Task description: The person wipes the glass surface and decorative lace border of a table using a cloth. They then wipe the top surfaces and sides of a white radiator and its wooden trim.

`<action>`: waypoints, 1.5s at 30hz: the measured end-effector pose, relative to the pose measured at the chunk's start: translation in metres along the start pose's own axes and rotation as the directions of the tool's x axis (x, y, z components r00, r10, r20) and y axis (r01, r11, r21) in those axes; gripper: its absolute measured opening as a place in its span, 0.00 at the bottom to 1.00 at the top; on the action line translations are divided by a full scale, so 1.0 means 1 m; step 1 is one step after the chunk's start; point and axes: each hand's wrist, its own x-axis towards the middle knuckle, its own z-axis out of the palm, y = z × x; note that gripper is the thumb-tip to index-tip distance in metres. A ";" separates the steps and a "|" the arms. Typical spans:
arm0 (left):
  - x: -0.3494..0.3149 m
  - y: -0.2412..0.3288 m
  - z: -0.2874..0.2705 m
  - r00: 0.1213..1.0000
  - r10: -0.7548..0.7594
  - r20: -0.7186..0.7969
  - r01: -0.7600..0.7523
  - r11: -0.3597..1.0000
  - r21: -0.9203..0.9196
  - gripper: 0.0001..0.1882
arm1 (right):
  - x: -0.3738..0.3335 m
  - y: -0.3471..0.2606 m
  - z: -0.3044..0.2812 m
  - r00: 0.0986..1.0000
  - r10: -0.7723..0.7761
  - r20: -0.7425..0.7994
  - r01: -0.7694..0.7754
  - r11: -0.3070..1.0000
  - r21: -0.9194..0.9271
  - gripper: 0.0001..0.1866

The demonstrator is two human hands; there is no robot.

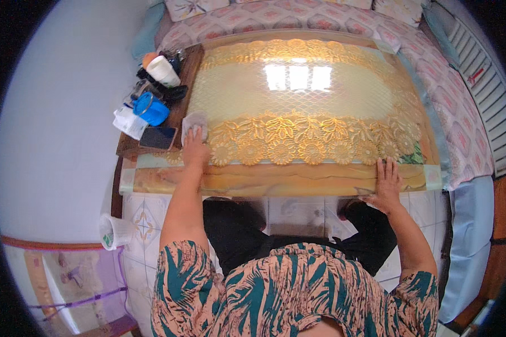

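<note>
One pale cloth (194, 120) lies left on the table (298, 178) beneath the left hand (194, 150), any pinch undeterminable; flat, even pressure is advised, the right hand (387, 184), loosely spread, resting at the table's near edge.

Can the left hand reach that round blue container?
Probably yes: the round blue container is near, and nothing tall seems to stand between, though the left hand touches a crumpled pale cloth.

Home living room: patterned sofa (298, 19), lace-patterned table cover (236, 90), tiled floor (292, 210).
</note>
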 end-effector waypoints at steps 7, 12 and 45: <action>-0.010 0.071 0.004 0.954 0.284 -0.099 -0.292 0.952 -0.093 0.33 | -0.003 0.001 0.002 0.997 -0.007 -0.072 0.007 1.000 -0.008 0.69; -0.074 0.158 -0.001 0.860 0.477 -0.184 -0.507 0.842 -0.185 0.31 | -0.003 0.000 0.002 0.999 0.012 -0.048 -0.013 1.000 -0.015 0.69; -0.182 0.208 0.000 0.892 0.313 -0.325 -0.355 0.931 -0.079 0.29 | -0.038 0.004 0.011 0.981 -0.169 -0.092 0.177 0.980 0.088 0.59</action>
